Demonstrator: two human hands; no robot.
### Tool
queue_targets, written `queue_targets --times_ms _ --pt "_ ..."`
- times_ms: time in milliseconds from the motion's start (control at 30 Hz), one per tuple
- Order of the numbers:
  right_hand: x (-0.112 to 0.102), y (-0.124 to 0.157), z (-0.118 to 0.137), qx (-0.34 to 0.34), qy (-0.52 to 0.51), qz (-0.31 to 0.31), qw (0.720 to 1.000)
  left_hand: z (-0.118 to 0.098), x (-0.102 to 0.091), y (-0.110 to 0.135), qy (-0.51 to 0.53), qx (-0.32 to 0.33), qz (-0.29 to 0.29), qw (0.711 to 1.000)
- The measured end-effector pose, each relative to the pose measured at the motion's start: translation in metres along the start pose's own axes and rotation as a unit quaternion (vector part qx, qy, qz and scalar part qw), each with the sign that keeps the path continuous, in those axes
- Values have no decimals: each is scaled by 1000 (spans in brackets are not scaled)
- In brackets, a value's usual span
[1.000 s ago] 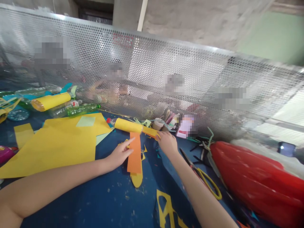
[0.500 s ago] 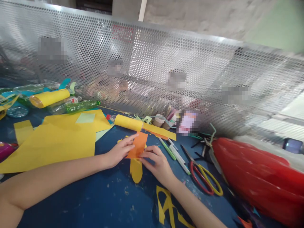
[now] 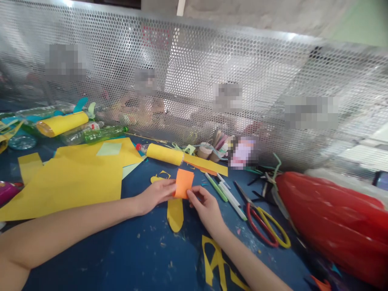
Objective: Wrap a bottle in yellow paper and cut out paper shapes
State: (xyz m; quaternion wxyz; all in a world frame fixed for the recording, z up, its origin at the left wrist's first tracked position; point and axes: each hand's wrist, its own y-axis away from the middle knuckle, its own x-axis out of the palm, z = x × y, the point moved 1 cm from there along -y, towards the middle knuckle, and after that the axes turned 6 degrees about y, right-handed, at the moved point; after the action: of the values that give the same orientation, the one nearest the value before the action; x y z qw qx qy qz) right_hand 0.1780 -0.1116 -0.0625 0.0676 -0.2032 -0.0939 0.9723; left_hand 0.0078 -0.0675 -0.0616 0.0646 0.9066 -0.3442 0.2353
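A small folded piece of orange paper (image 3: 184, 184) is held up between both hands above the blue table. My left hand (image 3: 158, 194) grips its left edge, with fingers partly behind it. At the lower right corner, the thumb and fingers of my right hand (image 3: 206, 204) pinch the paper. Just below lies a yellow paper cutout (image 3: 175, 216) with a rounded end, its upper part hidden by the orange piece. Another yellow paper scrap (image 3: 160, 177) rests behind my left hand. Past the hands, a bottle wrapped in yellow paper (image 3: 165, 154) lies on its side, red cap to the left.
Large yellow sheets (image 3: 85, 182) cover the left side. Scissors (image 3: 257, 220) and several markers (image 3: 222, 190) lie at right, near a red plastic bag (image 3: 330, 226). Bottles (image 3: 104, 134) lie at back left. A perforated metal screen (image 3: 188, 76) stands behind, with people beyond it.
The orange paper is now folded smaller and raised upright toward me; before, it was a longer strip. My right hand has shifted slightly right, and the view has moved a little.
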Motion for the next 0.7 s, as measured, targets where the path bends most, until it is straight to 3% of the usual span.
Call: queue_targets --times_ms 167,333,700 --pt "0 -1 -2 2 8 6 1000 0 2 3 -87 41 48 994" --pt "0 -1 -4 -2 5 9 1000 0 2 2 -136 57 25 989" --pt "-3 -4 1 63 -144 -38 987 1 2 2 -147 29 67 986"
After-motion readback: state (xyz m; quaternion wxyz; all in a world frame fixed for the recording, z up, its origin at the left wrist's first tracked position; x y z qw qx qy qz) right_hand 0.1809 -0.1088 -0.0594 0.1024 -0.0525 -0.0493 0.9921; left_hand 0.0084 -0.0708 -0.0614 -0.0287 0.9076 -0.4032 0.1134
